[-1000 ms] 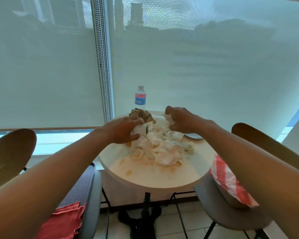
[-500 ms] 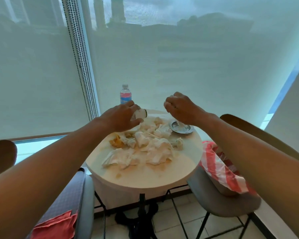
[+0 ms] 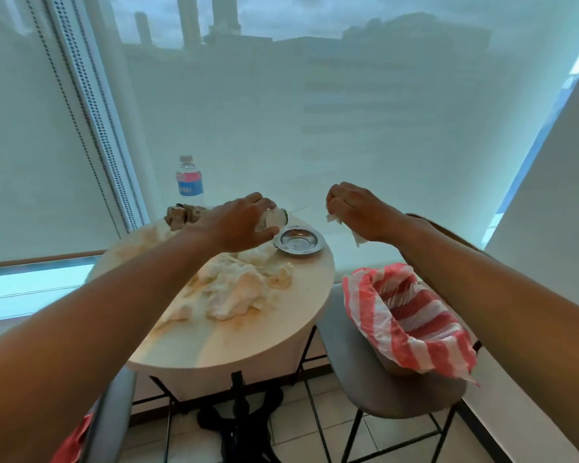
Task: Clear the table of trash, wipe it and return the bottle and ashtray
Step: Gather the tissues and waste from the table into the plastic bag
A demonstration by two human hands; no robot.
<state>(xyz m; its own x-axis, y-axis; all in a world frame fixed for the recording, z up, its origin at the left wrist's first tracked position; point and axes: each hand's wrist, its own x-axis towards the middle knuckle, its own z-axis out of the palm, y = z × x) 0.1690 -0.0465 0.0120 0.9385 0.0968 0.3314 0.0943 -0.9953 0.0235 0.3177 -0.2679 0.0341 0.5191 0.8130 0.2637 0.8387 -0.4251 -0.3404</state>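
Crumpled white tissues (image 3: pixel 238 289) with orange stains lie heaped on the round cream table (image 3: pixel 248 342). My left hand (image 3: pixel 238 225) grips a small white cup-like piece of trash (image 3: pixel 273 219) just above the table, beside the metal ashtray (image 3: pixel 300 241). My right hand (image 3: pixel 355 212) holds a crumpled tissue (image 3: pixel 356 236) in the air right of the table, beyond the red-and-white striped bag (image 3: pixel 411 319). A water bottle (image 3: pixel 189 182) stands at the table's far edge, next to brown crumpled scraps (image 3: pixel 181 213).
The striped bag lines a bin standing on a grey chair (image 3: pixel 375 385) to the right. Another chair (image 3: pixel 111 419) with a red cloth (image 3: pixel 72 442) sits at lower left. A window blind rises right behind the table. Black table base (image 3: pixel 238 426) on tiled floor.
My right hand lifted a tissue off the table and swung right, toward the bag. My left hand carried its white piece rightward to beside the ashtray. The view turned right.
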